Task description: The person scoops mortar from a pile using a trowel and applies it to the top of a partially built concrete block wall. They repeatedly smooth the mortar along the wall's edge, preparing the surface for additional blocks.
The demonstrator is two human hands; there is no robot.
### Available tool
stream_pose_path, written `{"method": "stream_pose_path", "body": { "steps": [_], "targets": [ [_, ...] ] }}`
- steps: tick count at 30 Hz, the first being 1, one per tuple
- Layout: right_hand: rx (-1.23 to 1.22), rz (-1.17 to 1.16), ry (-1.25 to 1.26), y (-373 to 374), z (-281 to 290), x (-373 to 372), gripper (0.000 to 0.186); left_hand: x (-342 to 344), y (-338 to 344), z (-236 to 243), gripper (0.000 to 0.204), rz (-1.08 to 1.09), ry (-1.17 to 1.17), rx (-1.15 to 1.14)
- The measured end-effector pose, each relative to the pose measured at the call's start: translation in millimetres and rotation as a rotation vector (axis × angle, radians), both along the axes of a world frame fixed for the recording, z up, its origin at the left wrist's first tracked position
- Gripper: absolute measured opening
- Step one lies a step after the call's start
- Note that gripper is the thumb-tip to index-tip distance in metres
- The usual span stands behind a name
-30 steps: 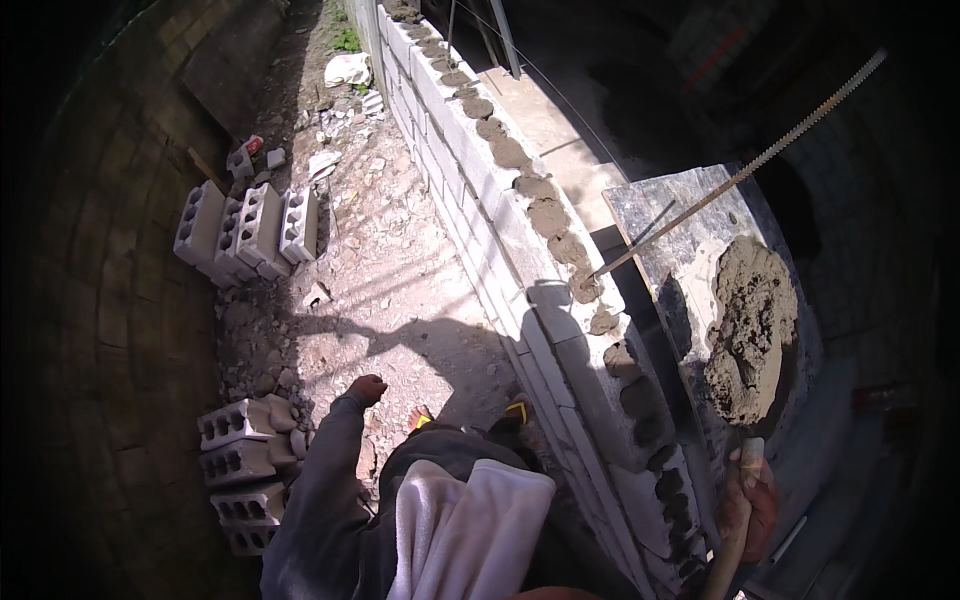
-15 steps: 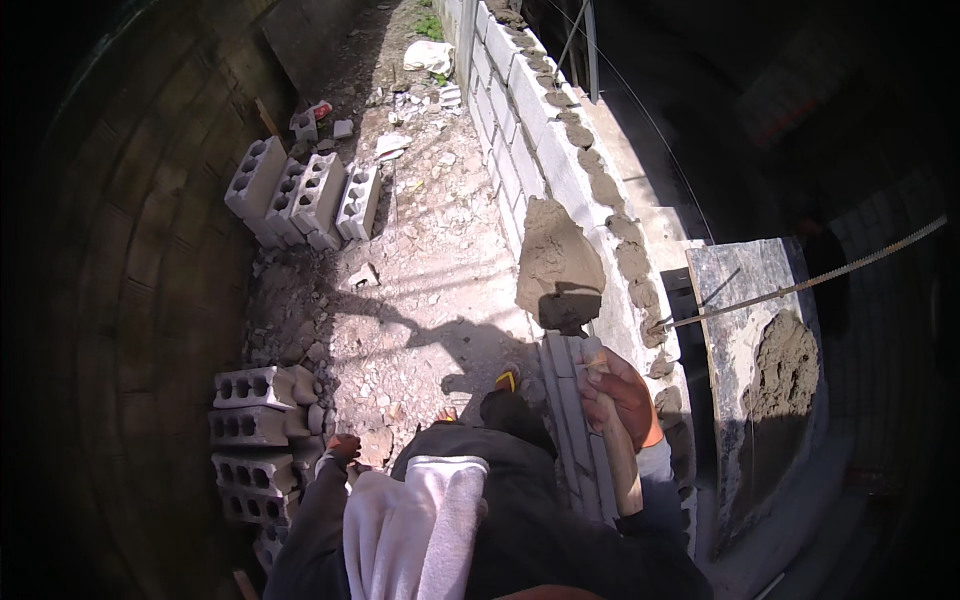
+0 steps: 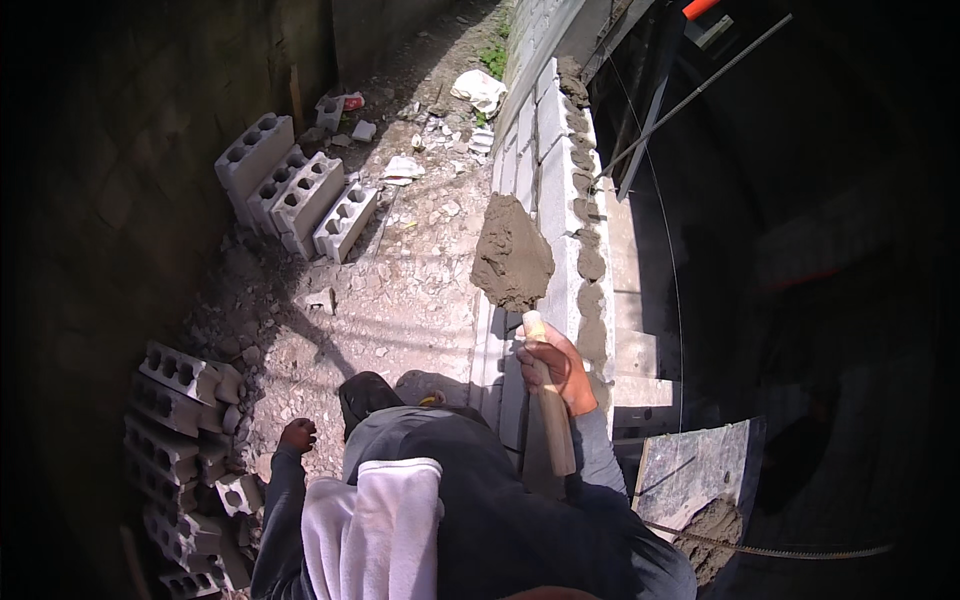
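Observation:
My right hand (image 3: 560, 370) is closed round the wooden handle of a trowel (image 3: 553, 425). Its blade is covered by a thick heap of wet grey mortar (image 3: 512, 255). The loaded blade is held over the left side of a concrete block wall (image 3: 562, 225). Along the wall's top, a line of mortar dabs (image 3: 590, 265) runs away from me. My left hand (image 3: 298, 434) hangs low on the left, fingers loosely bent, with nothing visible in it.
Hollow blocks (image 3: 290, 195) stand at the far left; more are stacked (image 3: 175, 420) at the near left. Rubble covers the ground (image 3: 400, 300). Right of the wall are a mortar board (image 3: 690, 465), a steel bar (image 3: 800, 552) across it, and another slanting bar (image 3: 700, 92).
I have moved forward along the wall, so the mortar board and near blocks sit lower in view. The loaded trowel stays in my right hand, which appears farther left and higher.

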State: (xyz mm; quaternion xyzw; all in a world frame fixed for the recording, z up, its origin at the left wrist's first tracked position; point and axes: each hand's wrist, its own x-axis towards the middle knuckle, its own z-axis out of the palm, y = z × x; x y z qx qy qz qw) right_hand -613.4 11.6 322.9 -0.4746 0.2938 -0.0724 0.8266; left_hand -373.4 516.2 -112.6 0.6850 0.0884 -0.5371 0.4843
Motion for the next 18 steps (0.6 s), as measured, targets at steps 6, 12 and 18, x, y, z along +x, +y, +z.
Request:
{"method": "stream_pose_path", "body": {
  "steps": [6,12,18],
  "targets": [
    [-0.036,-0.074,0.023,-124,-12,84,0.033,-2,-89,-10,0.047,-0.073,0.1,-0.077],
    [0.009,-0.197,-0.005,-240,-36,178,0.033,84,-157,-33,0.027,-0.941,-0.337,0.153],
    [0.025,-0.332,-0.055,-367,-60,256,0.031,280,-276,-26,0.03,-0.342,0.092,0.211]
  ]
}}
